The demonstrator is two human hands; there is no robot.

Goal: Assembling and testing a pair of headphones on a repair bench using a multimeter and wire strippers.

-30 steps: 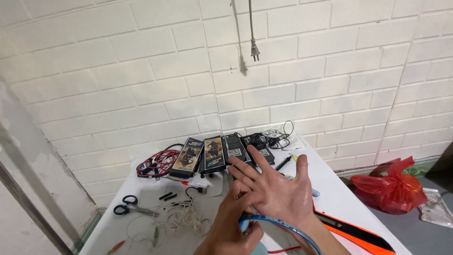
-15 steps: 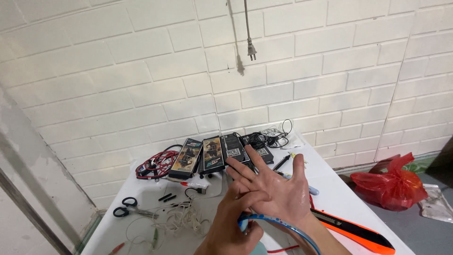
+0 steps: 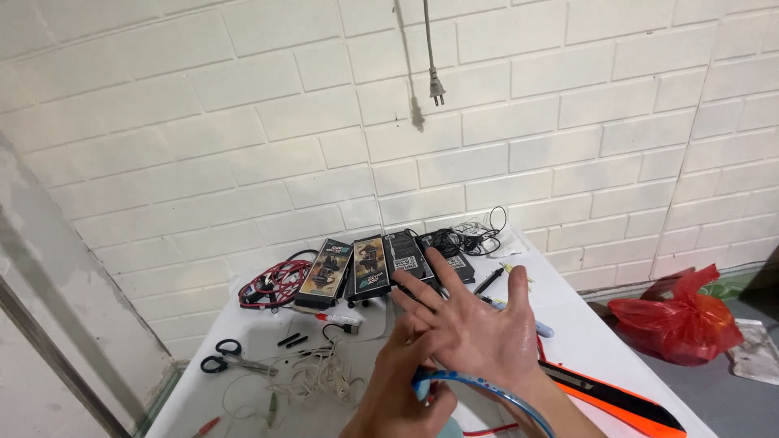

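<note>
the left hand is clenched around a blue band and works it over the wrist of the right hand, which is released, fingers spread flat. it seems best to keep those fingers together and slide evenly. the band is thin, glossy blue, looped, just in front of the battery packs on the white surface.

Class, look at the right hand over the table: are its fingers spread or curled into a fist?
Spread. The right hand is held open, back towards the camera, with gaps between the fingers and the thumb out to the side.
</note>
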